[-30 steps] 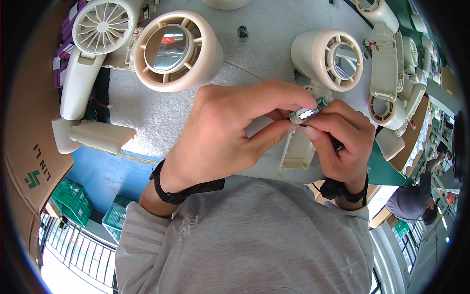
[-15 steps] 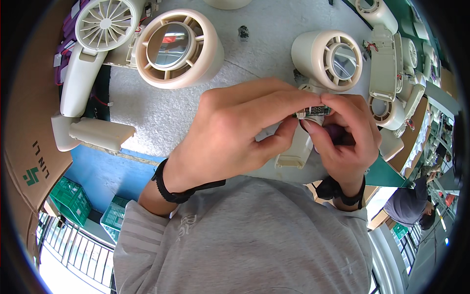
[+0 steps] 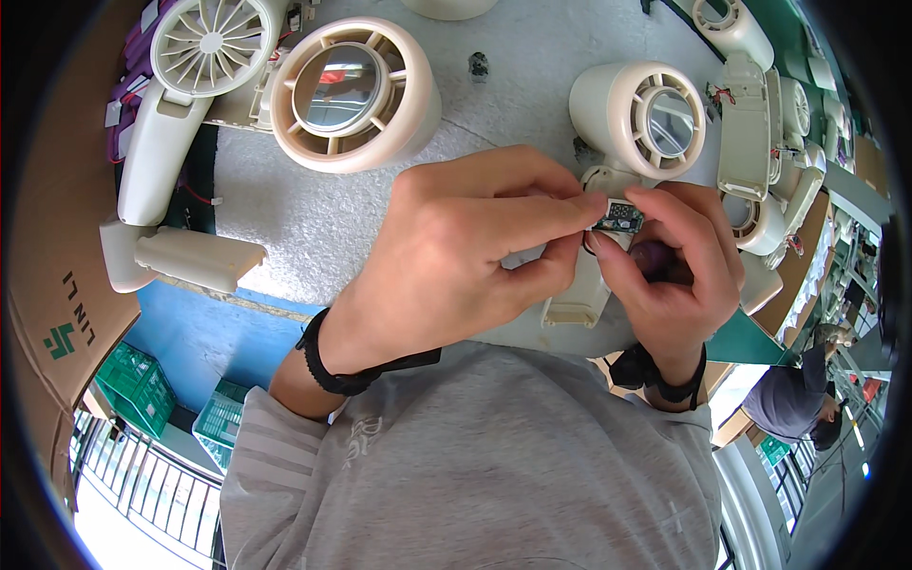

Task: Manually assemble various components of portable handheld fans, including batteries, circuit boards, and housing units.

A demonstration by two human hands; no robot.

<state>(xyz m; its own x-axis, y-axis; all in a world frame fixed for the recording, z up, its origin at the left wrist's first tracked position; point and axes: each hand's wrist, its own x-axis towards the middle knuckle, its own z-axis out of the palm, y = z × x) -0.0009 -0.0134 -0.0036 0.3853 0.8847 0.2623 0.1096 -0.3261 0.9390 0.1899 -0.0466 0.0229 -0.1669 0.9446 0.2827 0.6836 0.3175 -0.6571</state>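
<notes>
A small green circuit board (image 3: 622, 218) sits between my two hands. My left hand (image 3: 465, 242) pinches its left end between thumb and forefinger. My right hand (image 3: 679, 261) is curled at its other end, with thumb and forefinger close to the board and a dark purple battery (image 3: 652, 258) partly hidden inside the fingers. Beneath both hands lies a cream handheld fan, its round head (image 3: 636, 119) pointing away from me and its open handle shell (image 3: 579, 290) toward me. My fingers cover much of the handle, and any wires there are too small to follow.
A larger fan head (image 3: 356, 95) and a fan with a slatted grille (image 3: 211, 43) stand at the left, near a loose handle cover (image 3: 199, 258) and purple batteries (image 3: 122, 109). More fan parts (image 3: 746, 128) crowd the right side. A cardboard box (image 3: 57, 237) borders the left.
The circuit board has tilted so more of its face shows, and my left fingertips have shifted slightly right along it. The fans appear slightly shifted in the picture.
</notes>
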